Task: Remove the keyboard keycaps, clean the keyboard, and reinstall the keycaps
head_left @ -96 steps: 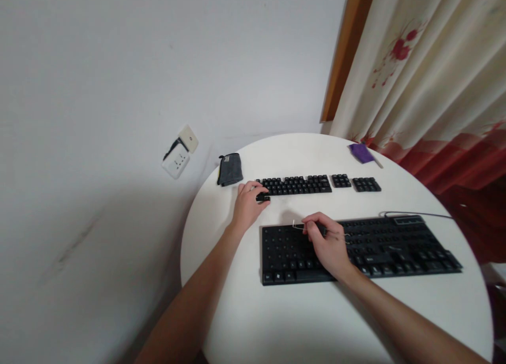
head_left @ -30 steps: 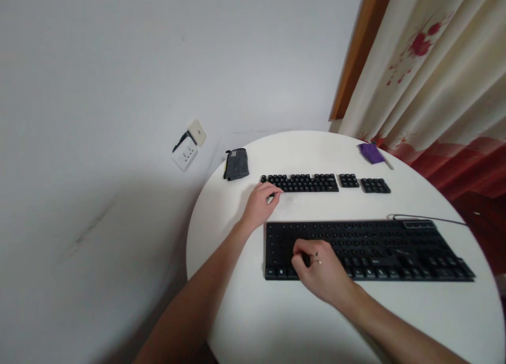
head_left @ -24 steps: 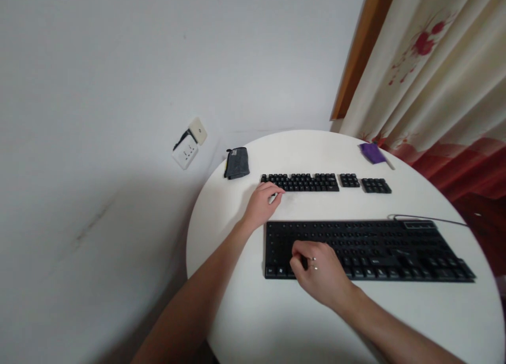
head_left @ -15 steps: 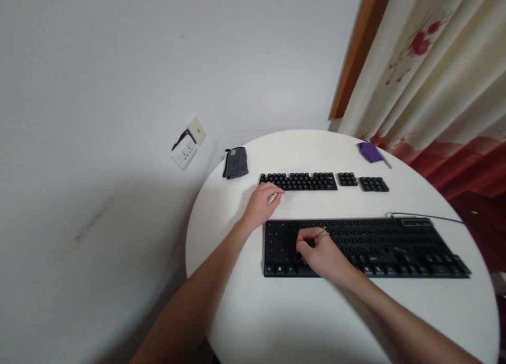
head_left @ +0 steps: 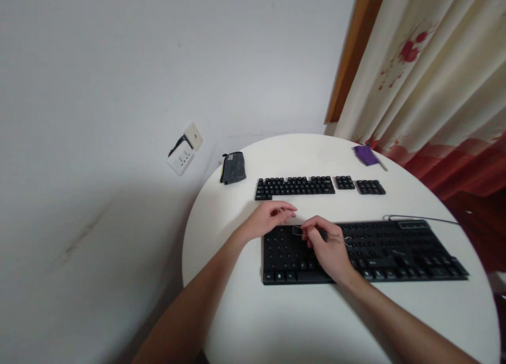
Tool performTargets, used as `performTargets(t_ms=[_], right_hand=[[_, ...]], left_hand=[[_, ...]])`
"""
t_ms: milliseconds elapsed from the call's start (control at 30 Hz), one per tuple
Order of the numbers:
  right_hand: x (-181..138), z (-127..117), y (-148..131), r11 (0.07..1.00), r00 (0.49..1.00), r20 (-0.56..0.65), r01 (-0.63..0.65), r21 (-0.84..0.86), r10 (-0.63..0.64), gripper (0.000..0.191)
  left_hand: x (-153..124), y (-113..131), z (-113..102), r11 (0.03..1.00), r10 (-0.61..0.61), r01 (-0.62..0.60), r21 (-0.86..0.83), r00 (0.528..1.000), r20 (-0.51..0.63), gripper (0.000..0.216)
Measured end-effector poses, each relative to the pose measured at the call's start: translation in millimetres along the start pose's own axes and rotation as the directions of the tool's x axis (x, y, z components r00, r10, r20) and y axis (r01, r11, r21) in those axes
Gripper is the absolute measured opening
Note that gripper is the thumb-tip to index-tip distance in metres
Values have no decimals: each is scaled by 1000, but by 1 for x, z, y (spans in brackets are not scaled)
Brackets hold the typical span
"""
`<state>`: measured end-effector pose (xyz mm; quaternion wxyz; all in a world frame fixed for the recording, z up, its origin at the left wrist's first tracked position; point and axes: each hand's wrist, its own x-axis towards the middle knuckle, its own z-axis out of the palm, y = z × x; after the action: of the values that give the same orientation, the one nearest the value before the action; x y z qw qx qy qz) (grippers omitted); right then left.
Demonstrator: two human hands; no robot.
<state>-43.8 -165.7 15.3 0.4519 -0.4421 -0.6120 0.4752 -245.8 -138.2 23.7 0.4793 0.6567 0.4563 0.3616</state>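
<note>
Since half a second ago the left hand (head_left: 269, 220) has left the row of loose keycaps (head_left: 294, 186) and come back toward the keyboard (head_left: 399, 248). The right hand (head_left: 328, 248) has shifted up toward the board's far edge.

Head view: the keyboard lies across the middle of the round white table (head_left: 300, 322), its cable (head_left: 419, 218) trailing off toward the right edge. Its left part looks stripped, with only small stems showing, while the lowest row and the right part still carry caps. The right hand rests over the stripped area, fingers closed around a wire keycap puller (head_left: 297, 230) whose thin loop sticks out to the left of the fingertips. Whether a cap sits in the loop cannot be told. The left hand hovers just beyond the board's far left corner, fingers loosely spread and holding nothing that shows. The loose keycaps are laid out in keyboard order toward the far edge of the table, well apart from both hands. A grey pouch (head_left: 233, 168) lies at the far left edge and a purple item (head_left: 366, 155) at the far right edge. A wall socket (head_left: 182, 152) and a curtain (head_left: 435, 89) lie beyond the table.

As a judgement, pulling goes best with the puller held upright, the wires hooked under opposite sides of one cap only, and a straight lift without twisting. The free hand would best press on the board's frame so it does not rise with the cap
</note>
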Motion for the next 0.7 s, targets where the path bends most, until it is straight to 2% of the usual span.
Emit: performTargets(t_ms=[67, 133, 433, 700], right_hand=[[-1, 0, 0, 1000, 1000, -19, 9, -3, -9, 18], [-1, 0, -1, 1000, 999, -28, 16, -6, -16, 18], [-5, -1, -3, 992, 994, 9, 111, -62, -111, 19], [-7, 0, 0, 986, 988, 59, 150, -68, -146, 18]], left_hand=[[-1, 1, 2, 994, -57, 66, -84, 993, 105, 35], [-2, 1, 3, 984, -80, 104, -145, 984, 162, 37], [-7, 10, 0, 966, -130, 170, -196, 971, 203, 42], [-8, 12, 0, 927, -124, 222, -302, 942, 312, 31]])
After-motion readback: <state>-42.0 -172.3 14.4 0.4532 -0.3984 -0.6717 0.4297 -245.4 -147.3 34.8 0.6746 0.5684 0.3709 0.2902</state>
